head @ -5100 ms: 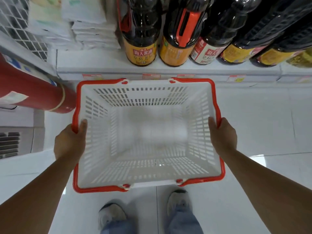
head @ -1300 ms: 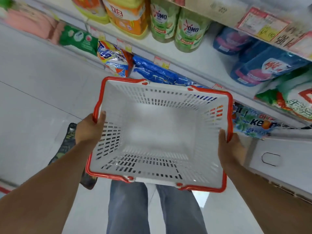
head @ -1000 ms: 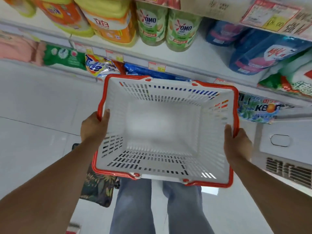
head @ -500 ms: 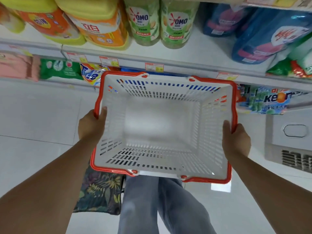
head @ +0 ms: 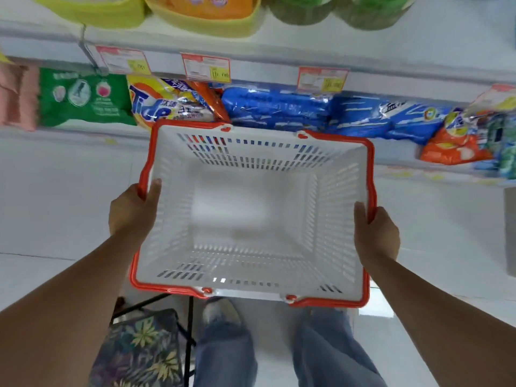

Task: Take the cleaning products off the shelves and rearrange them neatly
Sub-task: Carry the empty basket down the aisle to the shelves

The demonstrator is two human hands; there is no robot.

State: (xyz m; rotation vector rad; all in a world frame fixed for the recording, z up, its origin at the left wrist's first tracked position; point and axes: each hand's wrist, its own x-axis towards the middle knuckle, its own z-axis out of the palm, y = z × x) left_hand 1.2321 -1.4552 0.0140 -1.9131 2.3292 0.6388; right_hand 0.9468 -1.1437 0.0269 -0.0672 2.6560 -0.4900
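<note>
I hold an empty white basket with a red rim [head: 371,169] in front of me at waist height. My left hand [head: 131,210] grips its left rim, thumb inside the wall. My right hand [head: 377,233] grips the right rim the same way. Beyond the basket, the bottom shelf carries bagged detergent: a yellow Tide bag [head: 164,103], blue bags [head: 279,107], an orange bag [head: 452,148] and a green pack [head: 83,97]. On the shelf above stand yellow-orange tubs [head: 206,15] and green bottles [head: 335,9], cut off by the frame's top.
Price tags [head: 208,69] hang along the upper shelf's edge. The floor is white tile. A folding stool with a leaf-print seat [head: 139,350] stands by my left leg. My jeans and shoes show under the basket. Pink packs [head: 16,96] lie at the far left.
I have carried the basket from the soy sauce shelf to the detergent shelves. Over the last second my view has tilted down and squared up to the bottom shelf. Both grips are unchanged.
</note>
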